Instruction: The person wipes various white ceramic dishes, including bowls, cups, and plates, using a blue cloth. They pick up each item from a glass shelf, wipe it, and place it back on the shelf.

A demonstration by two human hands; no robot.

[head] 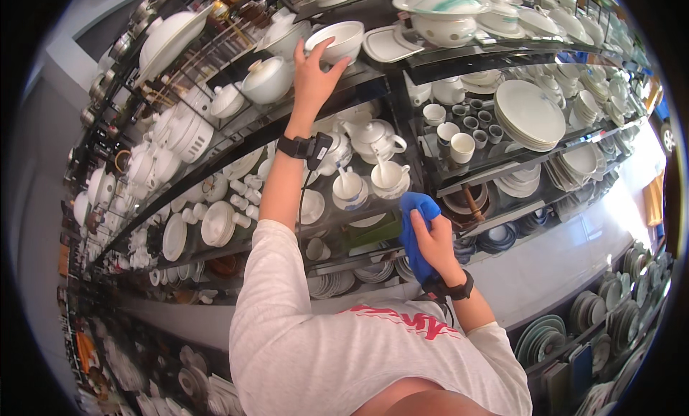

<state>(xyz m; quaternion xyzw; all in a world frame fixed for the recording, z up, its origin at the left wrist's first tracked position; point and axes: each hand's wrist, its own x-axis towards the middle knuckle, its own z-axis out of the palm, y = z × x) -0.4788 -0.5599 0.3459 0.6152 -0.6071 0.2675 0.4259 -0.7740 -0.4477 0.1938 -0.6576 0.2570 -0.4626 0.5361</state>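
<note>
My left hand (317, 71) reaches up to the top shelf, its fingers spread at the near side of a white ceramic bowl (344, 38); whether the fingertips touch the bowl I cannot tell. Left of this hand stands a lidded white tureen (267, 81), and right of the bowl lie white rectangular dishes (388, 44). My right hand (433, 238) is closed around a blue cloth (413, 227), held before the lower shelves. A white teapot (371, 139) and cups with spoons, one of them a white cup (347, 186), stand on the shelf between my arms.
Black shelves (371, 85) packed with white tableware curve around me. On the right are stacked plates (530, 115) and small cups (462, 147). A wooden-handled brown pot (468, 203) sits lower. Behind me, at the lower right, another rack holds green-rimmed plates (541, 335).
</note>
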